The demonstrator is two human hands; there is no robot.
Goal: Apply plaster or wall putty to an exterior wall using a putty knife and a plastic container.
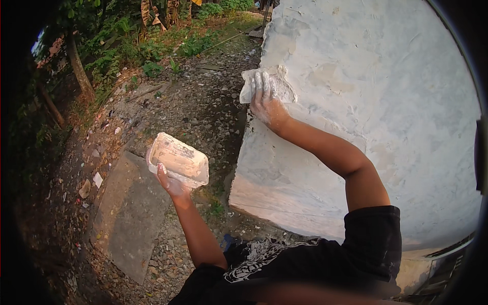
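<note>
My left hand [174,186] grips a shallow rectangular plastic container [180,158] by its near edge, the thumb over the rim. Whitish paste streaks the inside of the container, and white residue coats my fingers. My right arm reaches up to a pale wall [376,96]. There my right hand [267,108], its fingers white with paste, holds a flat, ragged-edged piece [282,87] coated in white against the wall's left edge. Paste hides what that piece is made of. The wall surface is patchy white and grey, with uneven smears around my right hand.
Stony ground [193,114] with scattered litter runs along the wall's left side. A flat concrete slab [127,218] lies at the lower left. Farther off stand a tree trunk [79,68] and green plants [198,43]. A dark, slatted structure [442,277] shows at the lower right.
</note>
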